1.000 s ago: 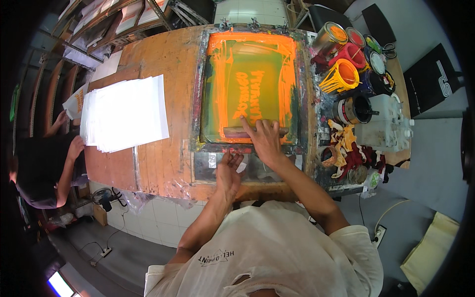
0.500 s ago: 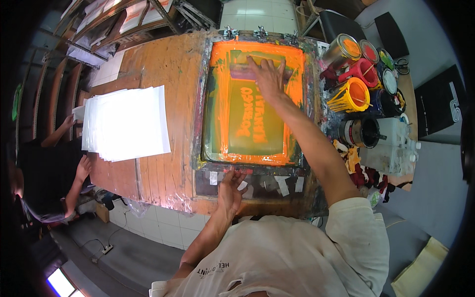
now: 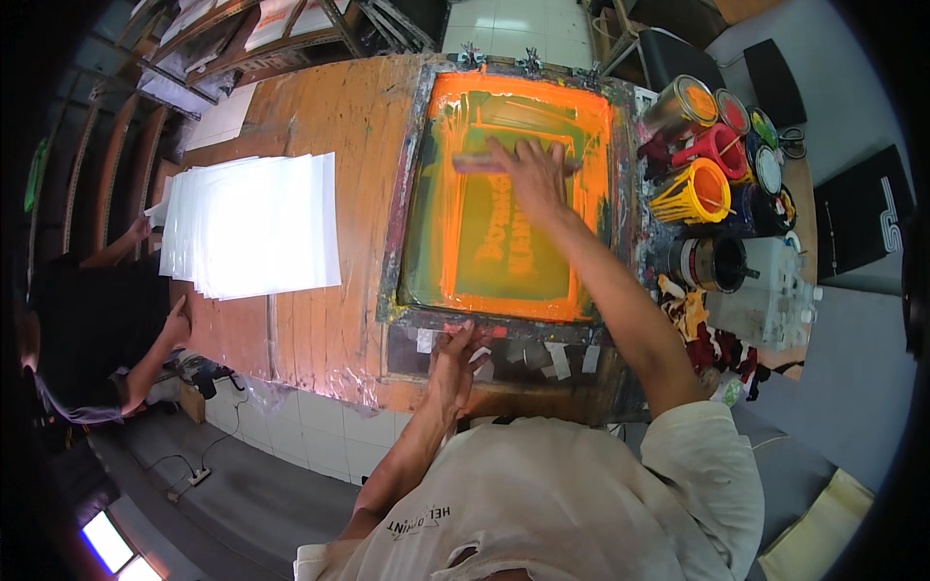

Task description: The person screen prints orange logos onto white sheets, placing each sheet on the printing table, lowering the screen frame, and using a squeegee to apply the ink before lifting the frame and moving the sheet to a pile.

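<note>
Head view, left to right: a co-worker's hand (image 3: pixel 177 320) rests at the table edge by a stack of white sheets (image 3: pixel 254 225). The left hand (image 3: pixel 455 360) presses flat, fingers spread, on the near rail of the screen frame (image 3: pixel 407 184). The right hand (image 3: pixel 531 172) grips the squeegee (image 3: pixel 475 163) at the far end of the orange-inked mesh, fingers wrapped over its handle. Ink tins (image 3: pixel 699 189) crowd the right edge — an uneven squeegee stroke, or the frame shifting under the bracing palm, could smear the print.
</note>
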Tool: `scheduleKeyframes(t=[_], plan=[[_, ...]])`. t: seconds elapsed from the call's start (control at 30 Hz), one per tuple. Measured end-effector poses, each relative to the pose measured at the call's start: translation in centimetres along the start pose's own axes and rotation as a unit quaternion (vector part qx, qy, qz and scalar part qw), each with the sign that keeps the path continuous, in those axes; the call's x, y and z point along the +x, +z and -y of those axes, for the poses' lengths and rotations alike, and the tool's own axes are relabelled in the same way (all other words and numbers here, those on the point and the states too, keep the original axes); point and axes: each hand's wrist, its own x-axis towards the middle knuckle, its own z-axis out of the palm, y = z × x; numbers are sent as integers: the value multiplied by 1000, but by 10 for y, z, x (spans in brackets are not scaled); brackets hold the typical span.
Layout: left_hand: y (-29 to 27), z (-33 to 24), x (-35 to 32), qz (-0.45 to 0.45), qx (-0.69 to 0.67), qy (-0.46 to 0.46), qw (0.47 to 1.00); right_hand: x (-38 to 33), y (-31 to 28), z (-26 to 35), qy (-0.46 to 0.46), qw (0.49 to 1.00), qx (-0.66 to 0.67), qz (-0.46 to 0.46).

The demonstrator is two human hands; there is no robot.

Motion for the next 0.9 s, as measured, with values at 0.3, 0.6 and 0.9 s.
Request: scheduleKeyframes(t=[0.3, 0.6, 0.9], plan=[[24, -40, -30, 70, -22, 47, 996, -142, -138, 126, 22, 1000, 17, -7], [75, -127, -32, 375, -55, 264, 887, -37, -223, 83, -32, 984, 3, -175], [21, -110, 150, -335, 686, 455, 459, 83, -348, 55, 93, 985, 96, 112]])
